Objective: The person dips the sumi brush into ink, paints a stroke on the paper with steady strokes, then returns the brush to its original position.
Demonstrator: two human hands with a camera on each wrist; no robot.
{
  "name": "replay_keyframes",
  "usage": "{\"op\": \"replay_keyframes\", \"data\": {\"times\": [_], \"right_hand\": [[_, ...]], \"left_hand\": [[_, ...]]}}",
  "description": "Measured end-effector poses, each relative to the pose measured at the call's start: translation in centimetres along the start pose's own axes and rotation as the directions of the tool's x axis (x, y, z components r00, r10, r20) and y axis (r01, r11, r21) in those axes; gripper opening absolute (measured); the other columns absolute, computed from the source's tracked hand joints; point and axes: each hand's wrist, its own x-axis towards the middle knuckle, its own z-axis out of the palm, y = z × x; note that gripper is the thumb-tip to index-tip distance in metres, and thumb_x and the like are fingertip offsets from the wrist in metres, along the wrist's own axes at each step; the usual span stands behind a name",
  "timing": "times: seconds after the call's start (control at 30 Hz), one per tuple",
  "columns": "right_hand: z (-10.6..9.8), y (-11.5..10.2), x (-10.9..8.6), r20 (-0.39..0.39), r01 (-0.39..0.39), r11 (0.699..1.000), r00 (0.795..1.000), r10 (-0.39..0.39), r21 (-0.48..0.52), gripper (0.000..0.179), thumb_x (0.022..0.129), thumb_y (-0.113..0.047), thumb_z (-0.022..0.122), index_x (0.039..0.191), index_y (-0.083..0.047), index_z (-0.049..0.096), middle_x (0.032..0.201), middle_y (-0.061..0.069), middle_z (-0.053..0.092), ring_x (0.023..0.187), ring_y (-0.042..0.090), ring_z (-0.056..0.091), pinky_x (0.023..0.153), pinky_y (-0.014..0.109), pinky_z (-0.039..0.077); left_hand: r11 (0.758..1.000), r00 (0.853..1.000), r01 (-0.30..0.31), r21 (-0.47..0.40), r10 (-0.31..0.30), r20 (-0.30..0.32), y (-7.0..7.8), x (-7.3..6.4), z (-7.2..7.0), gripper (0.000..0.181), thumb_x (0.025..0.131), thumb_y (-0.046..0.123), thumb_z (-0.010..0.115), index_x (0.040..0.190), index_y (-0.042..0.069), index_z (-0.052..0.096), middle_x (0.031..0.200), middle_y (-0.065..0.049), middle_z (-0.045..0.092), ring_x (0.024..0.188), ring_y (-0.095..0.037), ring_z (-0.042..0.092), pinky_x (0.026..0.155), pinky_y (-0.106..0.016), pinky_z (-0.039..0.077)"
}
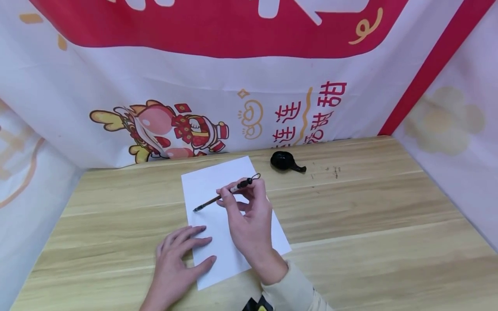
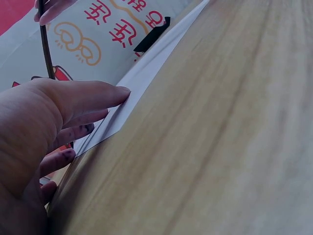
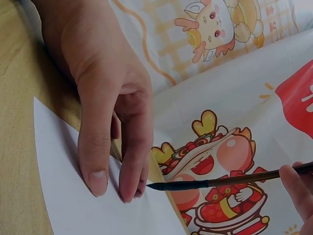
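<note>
My right hand pinches a writing brush by its upper handle, above a white sheet of paper. The brush slants down to the left, its dark tip near the sheet's left edge; whether the tip touches the paper I cannot tell. In the right wrist view the brush has a dark, pointed head. My left hand rests with spread fingers on the paper's lower left part. Dark smudges mark some of its fingers in the left wrist view. No marks show on the visible paper.
A glossy black container with a narrow spout or handle stands behind the paper on the right. Dark specks lie beside it on the wooden table. Printed cloth hangs along the back and sides.
</note>
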Motion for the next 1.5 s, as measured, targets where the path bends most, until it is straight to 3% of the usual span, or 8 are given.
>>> {"op": "replay_keyframes", "data": {"times": [0.5, 1.23, 1.5], "right_hand": [[0.33, 0.24, -0.43, 0.015, -0.02, 1.0, 1.0, 0.02, -0.006, 0.022, 0.104, -0.004, 0.069, 0.118, 0.001, 0.052, 0.11, 0.018, 0.071, 0.103, 0.029, 0.079, 0.081, 0.036, 0.067], [0.25, 0.24, -0.39, 0.037, -0.038, 0.992, 0.998, 0.043, -0.12, 0.022, 0.104, -0.008, 0.071, 0.119, -0.005, 0.057, 0.11, 0.012, 0.072, 0.105, 0.024, 0.077, 0.082, 0.031, 0.066], [0.24, 0.37, -0.37, 0.028, -0.028, 0.993, 0.999, 0.031, -0.112, 0.02, 0.104, -0.008, 0.071, 0.118, -0.003, 0.058, 0.109, 0.015, 0.072, 0.102, 0.027, 0.078, 0.08, 0.03, 0.066]], "left_hand": [[1.0, 1.0, -0.012, -0.002, 0.012, -0.006, 0.04, -0.08, 0.06, 0.041, 0.073, 0.027, 0.099, 0.111, 0.031, 0.083, 0.14, 0.007, 0.073, 0.134, -0.023, 0.05, 0.11, -0.059, 0.023], [1.0, 1.0, 0.004, -0.009, -0.004, 0.012, 0.04, 0.09, 0.03, 0.042, 0.075, 0.029, 0.098, 0.113, 0.032, 0.082, 0.142, 0.007, 0.072, 0.137, -0.024, 0.05, 0.113, -0.062, 0.022], [1.0, 1.0, -0.003, -0.01, 0.003, 0.007, -0.03, 0.11, 0.1, 0.041, 0.074, 0.029, 0.098, 0.112, 0.032, 0.082, 0.142, 0.006, 0.072, 0.136, -0.025, 0.05, 0.112, -0.063, 0.022]]}}
